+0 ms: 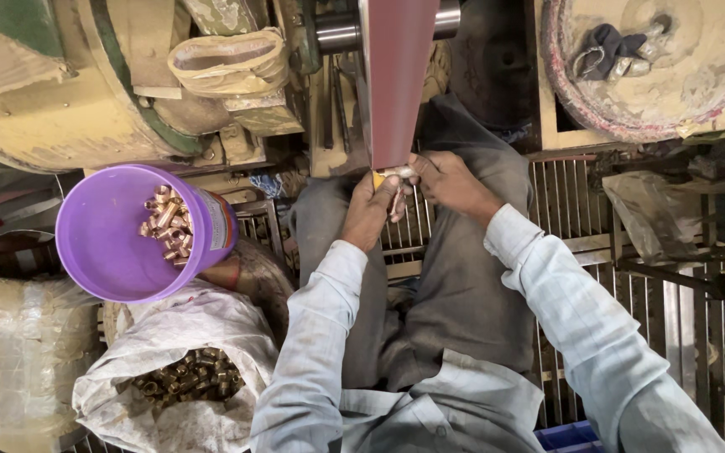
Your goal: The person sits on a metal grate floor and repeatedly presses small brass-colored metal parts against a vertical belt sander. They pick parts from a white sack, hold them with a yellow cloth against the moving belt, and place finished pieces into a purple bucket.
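My left hand (pixel 368 211) and my right hand (pixel 449 180) meet at the lower end of a red-brown abrasive belt (pixel 396 80). Together they pinch a small metal fitting (pixel 395 174) and hold it against the belt's lower edge. The belt runs upward to a steel roller (pixel 339 32). My lap in grey trousers lies just below the hands.
A purple bucket (pixel 106 252) with several brass fittings stands to the left. Below it a white sack (pixel 179 382) holds many more brass parts. A dusty round wheel (pixel 656 71) sits at the top right, above a metal grate (pixel 572 201). Dusty machine parts fill the top left.
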